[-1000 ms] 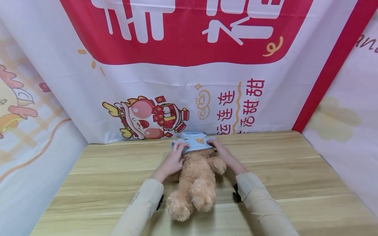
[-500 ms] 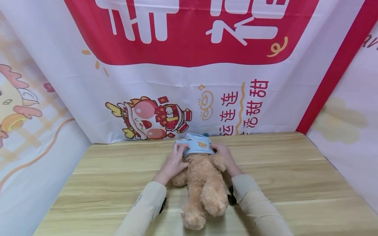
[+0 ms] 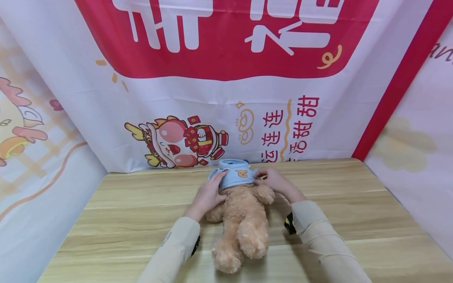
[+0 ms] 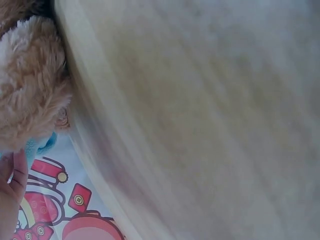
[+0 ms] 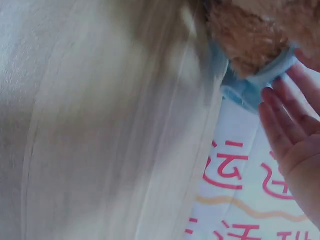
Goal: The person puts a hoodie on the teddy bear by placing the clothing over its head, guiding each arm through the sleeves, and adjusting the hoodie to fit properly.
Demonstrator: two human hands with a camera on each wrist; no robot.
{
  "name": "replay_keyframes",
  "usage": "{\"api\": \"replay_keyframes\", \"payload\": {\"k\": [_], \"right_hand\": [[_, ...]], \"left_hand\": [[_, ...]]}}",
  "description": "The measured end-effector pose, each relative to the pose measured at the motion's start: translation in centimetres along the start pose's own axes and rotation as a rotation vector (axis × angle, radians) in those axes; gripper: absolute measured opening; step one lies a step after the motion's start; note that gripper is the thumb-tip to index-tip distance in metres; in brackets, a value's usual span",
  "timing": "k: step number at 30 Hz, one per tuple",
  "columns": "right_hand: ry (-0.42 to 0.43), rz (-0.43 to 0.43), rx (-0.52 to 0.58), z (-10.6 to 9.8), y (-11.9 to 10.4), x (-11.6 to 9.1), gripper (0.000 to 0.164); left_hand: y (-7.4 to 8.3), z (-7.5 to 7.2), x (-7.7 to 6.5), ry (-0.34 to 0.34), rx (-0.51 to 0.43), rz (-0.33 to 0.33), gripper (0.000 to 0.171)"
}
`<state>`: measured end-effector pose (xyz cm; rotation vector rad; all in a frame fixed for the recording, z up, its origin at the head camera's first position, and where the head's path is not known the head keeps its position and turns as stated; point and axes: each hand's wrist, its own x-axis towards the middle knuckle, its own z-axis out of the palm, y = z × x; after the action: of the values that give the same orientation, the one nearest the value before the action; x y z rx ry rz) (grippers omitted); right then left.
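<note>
A fluffy light-brown teddy bear [image 3: 242, 208] lies on the table with its feet towards me. A small light-blue shirt [image 3: 231, 177] with a bear-face patch covers its head end, so the head is hidden. On the left, my left hand [image 3: 208, 196] grips the shirt's edge, the thumb along its front; the left wrist view catches only those fingertips [image 4: 19, 167] by the blue cloth. At the right lower edge, above the bear's arm, my right hand [image 3: 279, 184] pinches the hem. In the right wrist view, its fingers [image 5: 280, 112] sit against the blue cloth [image 5: 245, 92].
The wooden table [image 3: 134, 220] ends at the back against a hanging white and red banner [image 3: 198, 90]. The shirt's collar end is close to that banner. Printed cloth walls [image 3: 410, 137] rise on both sides.
The bear's legs first swung right, then slightly back left. The shirt bunched up and now lies flatter. My right hand has shifted its hold at the hem, its wrist moving outward to the right.
</note>
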<state>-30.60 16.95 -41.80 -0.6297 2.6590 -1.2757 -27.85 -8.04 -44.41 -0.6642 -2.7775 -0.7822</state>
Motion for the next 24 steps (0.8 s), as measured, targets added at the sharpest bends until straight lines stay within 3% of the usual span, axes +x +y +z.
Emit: {"api": "replay_keyframes", "payload": {"k": [4,6,9,15,19,24], "right_hand": [[-0.024,-0.017,0.036,0.4,-0.7,0.3,0.058],[-0.030,-0.019,0.030,0.7,-1.1,0.4,0.064],[-0.016,-0.044,0.021,0.9,-1.3,0.3,0.049],[0.022,-0.136,0.115,1.4,-0.6,0.2,0.011],[0.033,-0.172,0.143,1.5,-0.3,0.1,0.007],[0.067,-0.139,0.145,1.9,0.2,-0.3,0.015]], "left_hand": [[0.1,0.2,-0.1,0.037,0.040,0.005,0.072],[0.2,0.3,-0.1,0.058,0.047,0.002,0.070],[0.4,0.4,-0.1,0.099,0.069,-0.004,0.068],[1.0,0.7,-0.1,0.179,0.099,-0.005,0.061],[1.1,0.8,-0.2,0.228,0.123,0.009,0.056],[1.3,1.2,-0.5,0.320,0.137,0.054,0.049]]}}
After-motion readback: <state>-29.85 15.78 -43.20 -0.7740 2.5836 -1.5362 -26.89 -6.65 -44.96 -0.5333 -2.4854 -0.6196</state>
